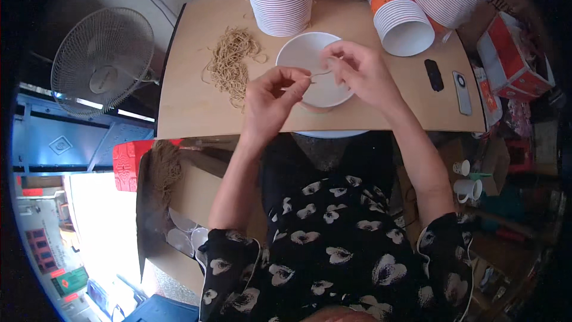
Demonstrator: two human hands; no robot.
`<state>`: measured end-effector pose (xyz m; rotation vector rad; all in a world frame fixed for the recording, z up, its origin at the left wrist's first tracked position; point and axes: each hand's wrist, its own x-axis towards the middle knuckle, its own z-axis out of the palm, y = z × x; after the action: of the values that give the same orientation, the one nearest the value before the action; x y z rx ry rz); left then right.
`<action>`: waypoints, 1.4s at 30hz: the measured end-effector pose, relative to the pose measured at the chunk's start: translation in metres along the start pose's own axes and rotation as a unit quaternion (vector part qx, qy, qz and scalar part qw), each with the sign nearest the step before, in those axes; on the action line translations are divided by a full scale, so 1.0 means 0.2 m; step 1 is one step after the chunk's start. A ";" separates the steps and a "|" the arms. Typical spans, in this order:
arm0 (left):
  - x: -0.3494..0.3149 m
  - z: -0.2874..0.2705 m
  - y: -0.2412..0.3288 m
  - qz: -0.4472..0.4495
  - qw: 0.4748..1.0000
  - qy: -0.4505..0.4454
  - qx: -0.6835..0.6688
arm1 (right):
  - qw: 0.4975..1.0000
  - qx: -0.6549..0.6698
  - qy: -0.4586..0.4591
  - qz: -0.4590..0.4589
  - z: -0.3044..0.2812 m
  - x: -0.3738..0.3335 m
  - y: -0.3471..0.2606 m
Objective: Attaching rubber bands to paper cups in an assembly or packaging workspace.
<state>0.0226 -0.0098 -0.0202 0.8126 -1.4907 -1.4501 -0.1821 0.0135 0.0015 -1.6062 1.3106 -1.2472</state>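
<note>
Over a white paper bucket on the table, both of my hands meet at a short, thin tan cord. My left hand pinches one end of it between thumb and fingertips. At the other end, my right hand has its thumb and fingers closed on the cord, partly hiding it. The bucket's mouth faces up toward me, and my hands cover part of its rim. A loose heap of similar tan cords lies left of the bucket, close to my left hand.
Behind stands a tall stack of white and orange buckets; another bucket lies on its side at the right, before more stacks. A black oblong object and a silver phone lie at the table's right. A fan stands left.
</note>
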 end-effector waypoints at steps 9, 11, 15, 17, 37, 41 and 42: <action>0.00 -0.04 -0.01 -0.107 0.978 -0.021 -0.180 | 0.977 -0.142 0.084 -0.135 0.15 -0.18 -0.09; 0.00 -0.03 -0.03 -0.103 0.978 -0.021 -0.181 | 0.969 -0.166 0.083 -0.160 0.16 -0.18 -0.08; 0.00 -0.01 -0.05 -0.087 0.983 -0.031 -0.160 | 0.963 -0.170 0.095 -0.189 0.15 -0.18 -0.03; -0.01 -0.01 -0.04 -0.090 0.982 -0.031 -0.163 | 0.966 -0.168 0.089 -0.176 0.15 -0.18 -0.03; -0.04 0.08 0.01 -0.045 0.996 0.004 -0.072 | 0.991 0.104 0.038 0.078 0.10 -0.17 -0.03; -0.05 0.09 0.01 -0.031 0.997 -0.003 -0.072 | 0.985 0.139 0.038 0.098 0.09 -0.18 -0.02; -0.05 0.09 0.01 -0.025 0.996 -0.007 -0.083 | 0.985 0.139 0.037 0.098 0.09 -0.18 -0.02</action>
<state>0.0115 0.0074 -0.0191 0.7440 -1.3486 -1.5973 -0.1634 0.0479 -0.0078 -1.2159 1.2435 -1.3120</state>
